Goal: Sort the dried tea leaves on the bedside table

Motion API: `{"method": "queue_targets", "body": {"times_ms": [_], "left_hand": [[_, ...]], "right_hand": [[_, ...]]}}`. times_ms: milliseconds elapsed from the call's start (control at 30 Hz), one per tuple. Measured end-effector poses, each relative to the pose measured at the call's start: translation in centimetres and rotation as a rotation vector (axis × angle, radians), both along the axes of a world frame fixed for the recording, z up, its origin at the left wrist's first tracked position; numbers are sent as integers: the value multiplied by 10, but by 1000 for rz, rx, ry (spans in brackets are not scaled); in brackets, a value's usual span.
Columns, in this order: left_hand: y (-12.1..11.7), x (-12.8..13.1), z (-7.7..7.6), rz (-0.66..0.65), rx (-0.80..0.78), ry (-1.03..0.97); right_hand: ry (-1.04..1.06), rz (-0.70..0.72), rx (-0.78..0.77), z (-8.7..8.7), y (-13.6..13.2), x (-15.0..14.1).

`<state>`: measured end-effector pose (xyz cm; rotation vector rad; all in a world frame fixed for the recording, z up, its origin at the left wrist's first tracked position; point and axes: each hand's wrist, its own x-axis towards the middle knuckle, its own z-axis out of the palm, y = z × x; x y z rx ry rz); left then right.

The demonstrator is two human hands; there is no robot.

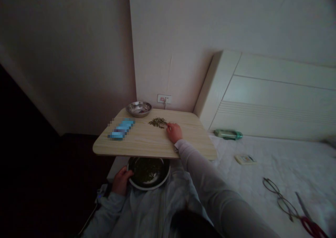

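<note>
A pile of small dry greenish-brown bits, like dried leaves or tea (158,122), lies on the light wooden table (147,145). My right hand (174,132) rests at the pile's right edge, its fingers drawn together in a pinch; whatever they may hold is too small to make out. On my lap, partly under the table's front edge, is a metal bowl (162,181) with similar green bits spread inside. My left hand (122,179) grips its left rim. At the table's back left stands a second metal bowl (138,114) with a few dark pieces in it.
A pixelated blue phone-like object (122,129) lies at the table's left. On the white bed (252,182) to my right are a green bottle (228,134), a small pale box (245,159), eyeglasses (280,197) and red-handled scissors (309,225). A wall socket (164,98) with a plugged-in cord is behind the table.
</note>
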<state>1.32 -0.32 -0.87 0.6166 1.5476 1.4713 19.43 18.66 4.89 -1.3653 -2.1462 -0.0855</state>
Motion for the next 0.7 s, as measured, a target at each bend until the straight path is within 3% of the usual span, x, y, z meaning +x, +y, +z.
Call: {"method": "queue_targets", "body": {"times_ms": [100,700], "left_hand": [[0,-1,4,-75,-3,-51],[-1,1,6,-59,6,-48]], "right_hand": [[7,16,7,0,-4,0],[-7,156,10,2,-24,2]]}}
